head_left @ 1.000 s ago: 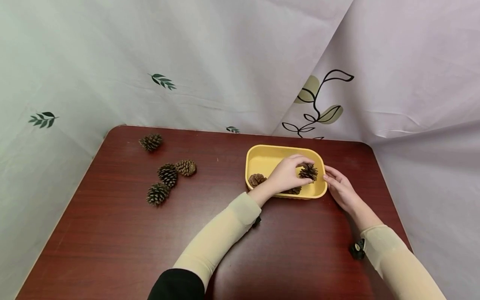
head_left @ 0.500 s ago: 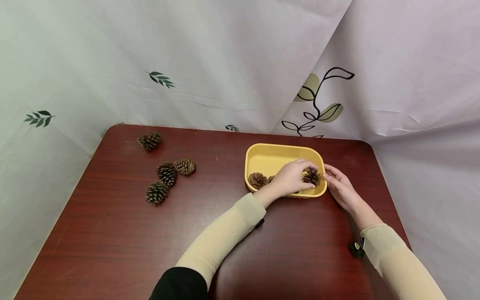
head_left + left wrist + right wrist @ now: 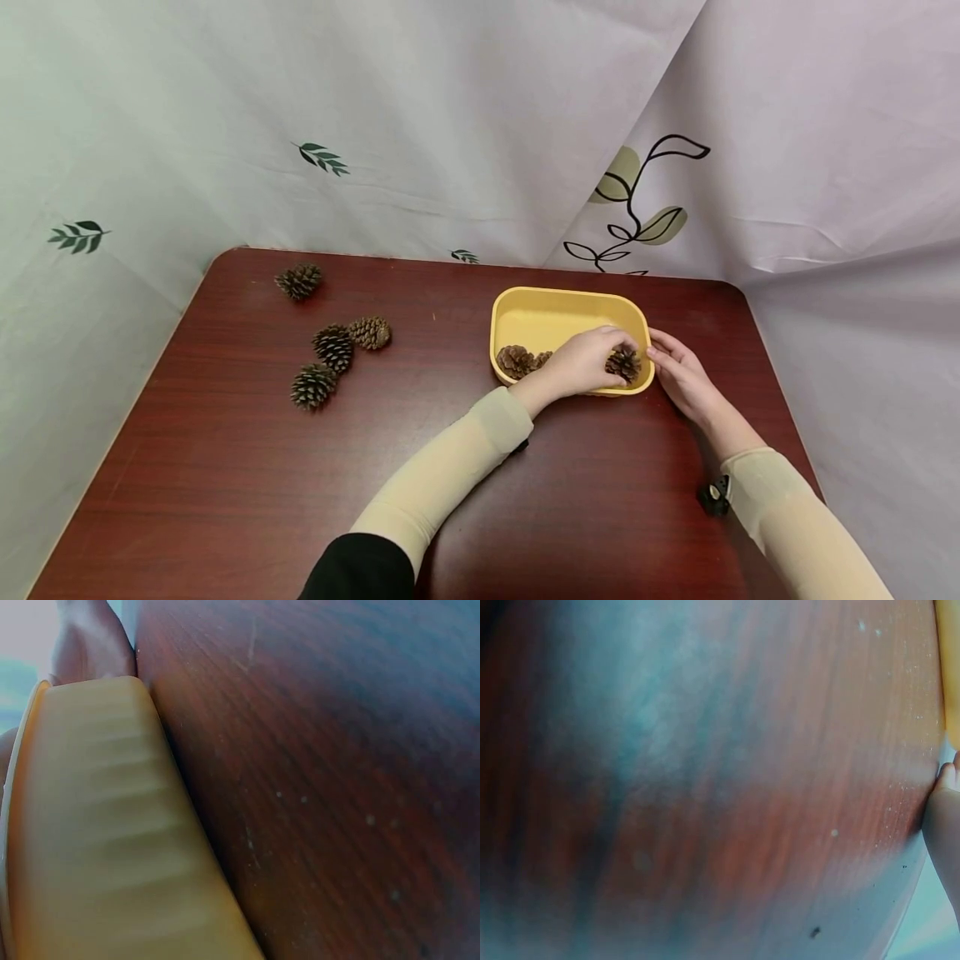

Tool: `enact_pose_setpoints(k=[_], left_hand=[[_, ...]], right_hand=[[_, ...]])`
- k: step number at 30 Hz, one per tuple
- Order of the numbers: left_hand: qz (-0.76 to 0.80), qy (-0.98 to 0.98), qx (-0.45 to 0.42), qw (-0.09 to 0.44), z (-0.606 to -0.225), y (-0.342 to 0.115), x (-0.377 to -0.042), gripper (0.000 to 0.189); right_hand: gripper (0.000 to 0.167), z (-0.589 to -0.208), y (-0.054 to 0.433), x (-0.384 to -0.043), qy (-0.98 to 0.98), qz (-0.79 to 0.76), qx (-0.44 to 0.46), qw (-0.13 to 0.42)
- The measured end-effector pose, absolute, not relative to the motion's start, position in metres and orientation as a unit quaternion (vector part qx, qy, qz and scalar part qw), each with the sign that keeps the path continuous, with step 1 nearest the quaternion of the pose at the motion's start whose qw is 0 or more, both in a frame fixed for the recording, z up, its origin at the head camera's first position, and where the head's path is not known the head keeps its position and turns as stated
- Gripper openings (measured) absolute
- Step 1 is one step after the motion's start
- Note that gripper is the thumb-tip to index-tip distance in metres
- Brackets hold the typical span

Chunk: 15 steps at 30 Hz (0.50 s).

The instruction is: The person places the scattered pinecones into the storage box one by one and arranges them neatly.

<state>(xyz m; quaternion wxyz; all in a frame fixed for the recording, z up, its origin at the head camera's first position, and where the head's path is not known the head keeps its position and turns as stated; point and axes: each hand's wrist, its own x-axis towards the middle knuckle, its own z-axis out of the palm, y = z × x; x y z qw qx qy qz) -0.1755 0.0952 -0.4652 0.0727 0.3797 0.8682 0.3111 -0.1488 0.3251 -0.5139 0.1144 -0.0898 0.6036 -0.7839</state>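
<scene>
In the head view, my left hand (image 3: 585,360) reaches into a yellow plastic tub (image 3: 555,310) and pinches a dark pine cone (image 3: 623,364) near the tub's right end. Two brown pine cones (image 3: 516,361) show in its front left corner; my left hand and wrist hide what lies beside them. Against the outside of the tub's right end rests my right hand (image 3: 684,379), its fingers fairly straight and its thumb at the rim. The left wrist view shows the tub's ribbed outer wall (image 3: 127,817). At the right edge of the right wrist view, part of the right hand (image 3: 946,817) touches the tub.
On the left of the dark red wooden table (image 3: 247,483) lie a cluster of three pine cones (image 3: 333,348) and one separate pine cone (image 3: 298,282) near the back edge. A pale patterned curtain (image 3: 450,125) hangs behind the table.
My left hand has lowered the pine cone towards the tub's front right, down near its floor. The right hand has stayed at the tub's end.
</scene>
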Motion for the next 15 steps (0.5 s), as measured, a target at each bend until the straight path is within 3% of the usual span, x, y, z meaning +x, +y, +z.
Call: enact_pose_setpoints(k=[15], left_hand=[[0.28, 0.869, 0.399, 0.088, -0.4691, 0.0963, -0.177, 0.042]], right_hand=[[0.04, -0.5132, 0.324, -0.1488, 0.609, -0.78, -0.083, 0.114]])
